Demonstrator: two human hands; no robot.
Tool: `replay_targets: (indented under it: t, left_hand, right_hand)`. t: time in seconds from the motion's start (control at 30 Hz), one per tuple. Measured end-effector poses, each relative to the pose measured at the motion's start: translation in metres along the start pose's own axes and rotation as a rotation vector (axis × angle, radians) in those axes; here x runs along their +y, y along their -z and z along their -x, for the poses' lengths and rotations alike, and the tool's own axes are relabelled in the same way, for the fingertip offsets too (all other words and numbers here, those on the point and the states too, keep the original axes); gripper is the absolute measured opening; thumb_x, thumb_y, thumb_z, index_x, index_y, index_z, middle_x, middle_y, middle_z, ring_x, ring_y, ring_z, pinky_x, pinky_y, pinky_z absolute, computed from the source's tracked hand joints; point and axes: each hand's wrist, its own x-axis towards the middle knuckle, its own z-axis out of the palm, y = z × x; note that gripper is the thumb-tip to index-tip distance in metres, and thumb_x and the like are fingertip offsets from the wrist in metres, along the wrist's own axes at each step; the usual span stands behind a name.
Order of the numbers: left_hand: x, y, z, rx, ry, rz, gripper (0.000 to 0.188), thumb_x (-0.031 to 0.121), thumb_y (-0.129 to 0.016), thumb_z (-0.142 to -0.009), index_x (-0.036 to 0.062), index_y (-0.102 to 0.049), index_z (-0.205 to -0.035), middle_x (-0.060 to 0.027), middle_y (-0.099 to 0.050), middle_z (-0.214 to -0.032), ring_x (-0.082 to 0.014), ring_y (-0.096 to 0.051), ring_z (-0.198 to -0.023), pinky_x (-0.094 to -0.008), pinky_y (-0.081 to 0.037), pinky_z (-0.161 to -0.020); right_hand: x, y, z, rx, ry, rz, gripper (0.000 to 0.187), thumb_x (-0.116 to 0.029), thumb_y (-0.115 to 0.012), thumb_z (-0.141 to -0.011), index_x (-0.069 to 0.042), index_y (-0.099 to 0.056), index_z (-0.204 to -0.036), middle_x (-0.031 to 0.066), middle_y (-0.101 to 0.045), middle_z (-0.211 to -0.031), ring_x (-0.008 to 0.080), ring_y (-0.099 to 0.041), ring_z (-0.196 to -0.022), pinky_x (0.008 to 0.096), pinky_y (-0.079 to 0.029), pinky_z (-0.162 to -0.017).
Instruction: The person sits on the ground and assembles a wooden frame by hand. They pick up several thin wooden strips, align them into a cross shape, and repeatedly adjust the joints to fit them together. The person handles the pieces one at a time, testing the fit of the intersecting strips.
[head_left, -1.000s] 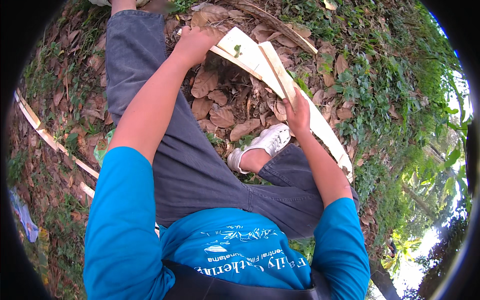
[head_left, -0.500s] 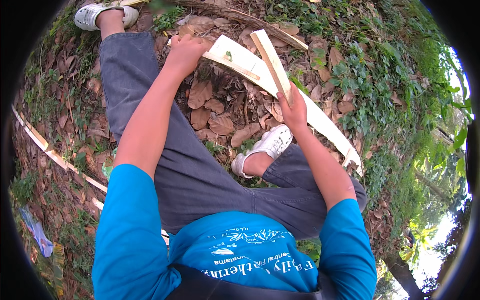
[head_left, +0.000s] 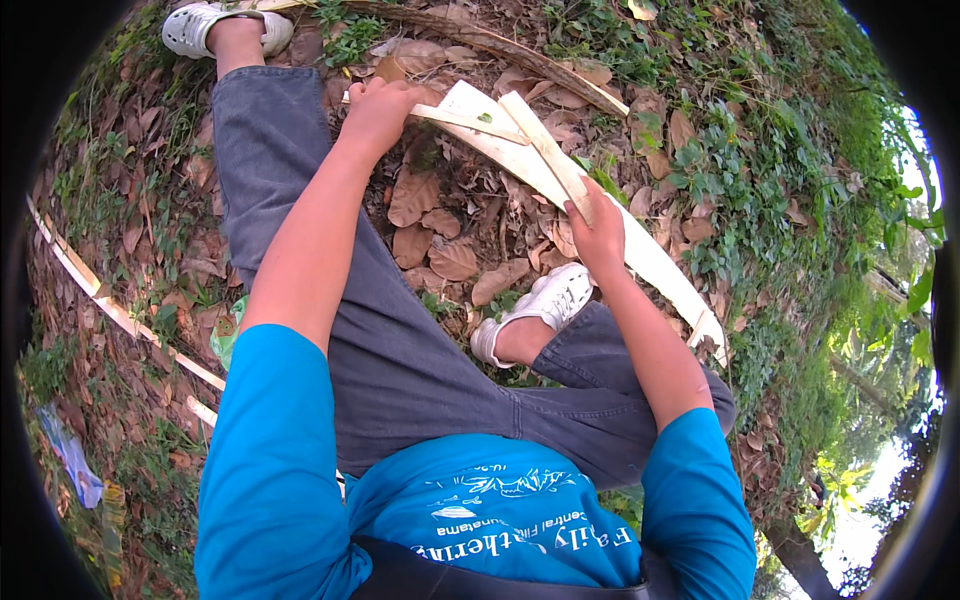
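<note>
My left hand (head_left: pixel 383 112) is closed around a narrow, pale wooden strip (head_left: pixel 465 123), whose far end points to the right. My right hand (head_left: pixel 598 228) grips a thicker wooden stick (head_left: pixel 541 140), tilted up and to the left. The free end of the strip meets or crosses the stick; whether they touch I cannot tell. Beneath both lies a long, pale wooden board (head_left: pixel 645 247) on the leaf litter, running from near my left hand down to the right. A small green leaf bit (head_left: pixel 485 117) shows by the strip.
A brown branch or bark-edged slat (head_left: pixel 500 45) lies beyond the board. Another long, thin wooden strip (head_left: pixel 120 315) curves along the ground at left, near a green plastic piece (head_left: pixel 224 335) and a bluish plastic wrapper (head_left: pixel 75 460). Leafy plants (head_left: pixel 730 170) grow at right.
The stick in my right hand has tipped lower and toward the left. The strip in my left hand has swung its far end up, so the two now meet.
</note>
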Motion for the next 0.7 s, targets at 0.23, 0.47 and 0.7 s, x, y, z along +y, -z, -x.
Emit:
replay_targets:
  t: [0.23, 0.47, 0.7]
  left_hand:
    - [0.006, 0.009, -0.006, -0.049, -0.037, -0.066, 0.039, -0.002, -0.063, -0.085, 0.0231, -0.069, -0.114, 0.0007, -0.067, -0.108, -0.0240, -0.059, -0.110, -0.0472, -0.037, -0.099]
    - [0.016, 0.007, -0.004, 0.083, -0.128, -0.151, 0.035, 0.006, -0.062, -0.087, 0.0275, -0.070, -0.114, 0.0032, -0.065, -0.100, -0.0213, -0.059, -0.103, -0.0472, -0.037, -0.099]
    - [0.018, 0.009, -0.005, 0.094, -0.133, -0.230, 0.025, 0.011, -0.065, -0.086, 0.0249, -0.072, -0.105, 0.0025, -0.069, -0.102, -0.0216, -0.060, -0.110, -0.0513, -0.037, -0.099]
  right_hand:
    - [0.004, 0.000, 0.005, 0.164, 0.099, -0.033, 0.049, -0.022, -0.073, -0.093, -0.009, -0.059, -0.138, 0.0209, -0.069, -0.110, 0.0392, -0.065, -0.103, 0.0452, -0.049, -0.093]
    - [0.002, 0.006, 0.002, 0.100, -0.018, -0.036, 0.048, -0.021, -0.072, -0.091, -0.005, -0.060, -0.135, 0.0209, -0.070, -0.107, 0.0398, -0.066, -0.101, 0.0458, -0.050, -0.089]
    - [-0.008, 0.004, 0.004, 0.097, 0.098, 0.017, 0.049, -0.016, -0.073, -0.090, -0.007, -0.059, -0.136, 0.0200, -0.069, -0.104, 0.0395, -0.065, -0.095, 0.0447, -0.050, -0.087]
